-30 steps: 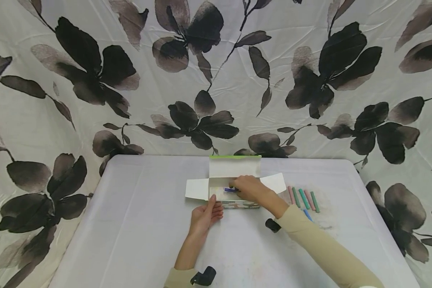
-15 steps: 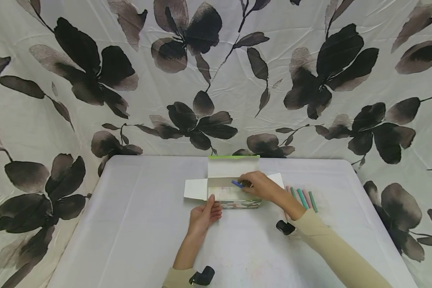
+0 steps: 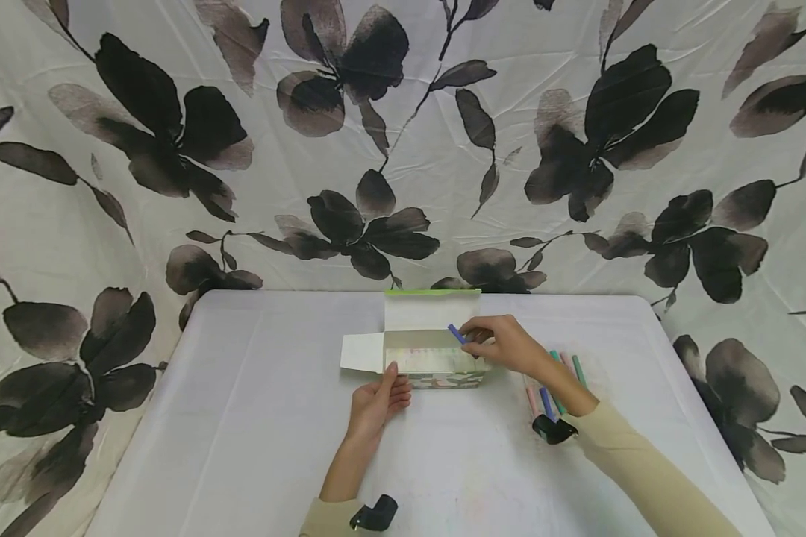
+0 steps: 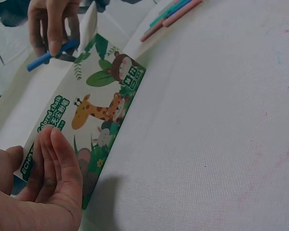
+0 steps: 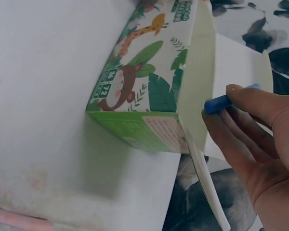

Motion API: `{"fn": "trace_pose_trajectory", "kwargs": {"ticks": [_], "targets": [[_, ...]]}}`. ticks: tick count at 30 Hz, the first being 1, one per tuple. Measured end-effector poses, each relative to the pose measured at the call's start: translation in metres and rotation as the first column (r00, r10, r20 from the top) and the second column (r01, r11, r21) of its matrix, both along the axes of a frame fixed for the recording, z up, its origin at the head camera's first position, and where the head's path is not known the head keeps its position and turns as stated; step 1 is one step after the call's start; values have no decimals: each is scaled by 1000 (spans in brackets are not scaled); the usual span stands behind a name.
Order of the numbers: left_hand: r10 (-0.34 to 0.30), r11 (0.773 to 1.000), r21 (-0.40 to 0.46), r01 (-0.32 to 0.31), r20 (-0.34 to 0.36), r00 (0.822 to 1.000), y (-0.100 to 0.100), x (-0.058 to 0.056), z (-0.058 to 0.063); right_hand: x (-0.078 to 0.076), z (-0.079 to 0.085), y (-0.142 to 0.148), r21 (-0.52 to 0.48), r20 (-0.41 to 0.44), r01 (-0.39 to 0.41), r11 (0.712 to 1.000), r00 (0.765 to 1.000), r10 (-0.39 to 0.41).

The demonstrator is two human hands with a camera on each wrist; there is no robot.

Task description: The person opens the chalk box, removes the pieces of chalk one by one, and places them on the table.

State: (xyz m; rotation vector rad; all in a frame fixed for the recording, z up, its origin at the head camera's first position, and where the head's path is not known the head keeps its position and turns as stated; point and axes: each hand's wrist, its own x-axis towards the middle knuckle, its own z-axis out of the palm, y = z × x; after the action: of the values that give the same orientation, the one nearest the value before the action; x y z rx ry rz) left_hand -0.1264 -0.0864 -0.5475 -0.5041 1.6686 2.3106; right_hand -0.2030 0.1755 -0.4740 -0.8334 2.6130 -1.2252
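Observation:
A blue chalk stick (image 3: 454,333) is pinched between the thumb and fingers of my right hand (image 3: 500,343), raised above the right end of an open chalk box (image 3: 443,381). In the right wrist view the chalk (image 5: 217,104) points toward the box opening. The box front, printed with a giraffe (image 4: 94,111) and other animals, faces me. My left hand (image 3: 375,406) holds the box's front wall near its left corner, thumb at the top rim and fingers along the printed front.
Several chalk sticks lie right of the box, among them a blue one (image 3: 546,403), a pink one (image 3: 532,399) and a green one (image 3: 580,370). The box lid (image 3: 432,309) stands raised behind, and a white side flap (image 3: 363,352) sticks out left. A floral cloth (image 3: 349,89) hangs behind the table.
My right hand has lifted the blue chalk up from inside the box and moved right, tilting the stick. My left hand stays on the box.

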Motion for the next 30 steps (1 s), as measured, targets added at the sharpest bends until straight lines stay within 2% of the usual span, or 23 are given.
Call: {"fn": "trace_pose_trajectory", "kwargs": {"ticks": [9, 16, 25, 30], "targets": [[-15, 1000, -10, 15, -3, 1000, -1, -1, 1, 12, 14, 22, -44, 90, 125, 991, 989, -121], [-12, 1000, -11, 12, 6, 1000, 0, -1, -1, 21, 19, 41, -72, 139, 183, 980, 975, -172], [-8, 1000, -2, 8, 5, 1000, 1, 0, 0, 35, 19, 68, -92, 220, 249, 964, 950, -224], [-8, 1000, -4, 8, 1, 1000, 0, 0, 1, 45, 14, 83, -89, 237, 283, 955, 937, -256]]}}
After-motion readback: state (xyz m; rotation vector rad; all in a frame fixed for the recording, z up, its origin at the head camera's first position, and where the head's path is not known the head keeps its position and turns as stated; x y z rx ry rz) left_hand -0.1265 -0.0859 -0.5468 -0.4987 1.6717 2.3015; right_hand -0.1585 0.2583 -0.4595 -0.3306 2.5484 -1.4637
